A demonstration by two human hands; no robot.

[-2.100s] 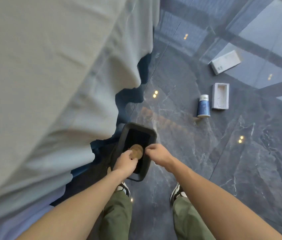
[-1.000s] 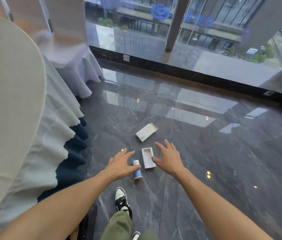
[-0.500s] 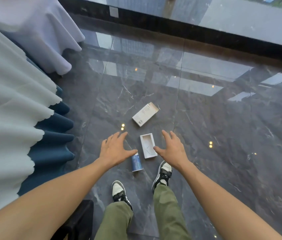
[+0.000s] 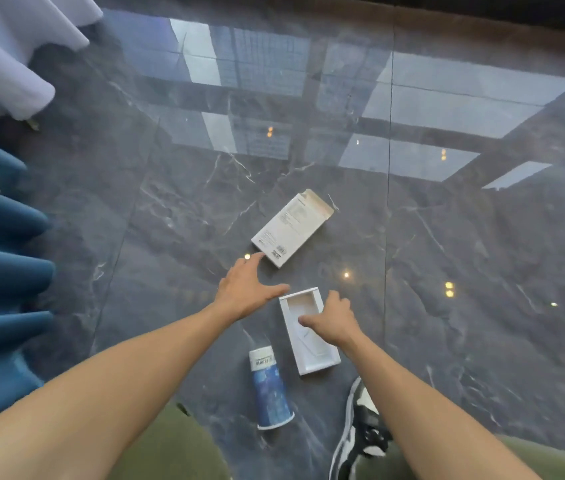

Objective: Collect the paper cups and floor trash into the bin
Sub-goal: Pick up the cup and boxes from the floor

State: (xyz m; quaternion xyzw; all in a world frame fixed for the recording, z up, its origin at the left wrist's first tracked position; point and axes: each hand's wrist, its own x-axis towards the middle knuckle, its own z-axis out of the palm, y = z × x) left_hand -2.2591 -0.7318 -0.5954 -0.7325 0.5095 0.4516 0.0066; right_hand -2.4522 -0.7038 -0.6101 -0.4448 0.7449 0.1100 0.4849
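Both hands reach down toward the dark, glossy marble floor (image 4: 447,341). The left hand (image 4: 244,292) is spread open, fingers pointing at the closed white cardboard box (image 4: 291,227) lying flat just beyond it. The right hand (image 4: 334,318) hangs over the open white cardboard tray (image 4: 312,348), fingers loosely curled and empty; whether it touches the tray is unclear. A blue paper cup with a white rim (image 4: 270,389) lies on its side just beside the tray. A black-and-white sneaker (image 4: 360,431) stands near. Blue and white drapes (image 4: 0,271) hang at the left.
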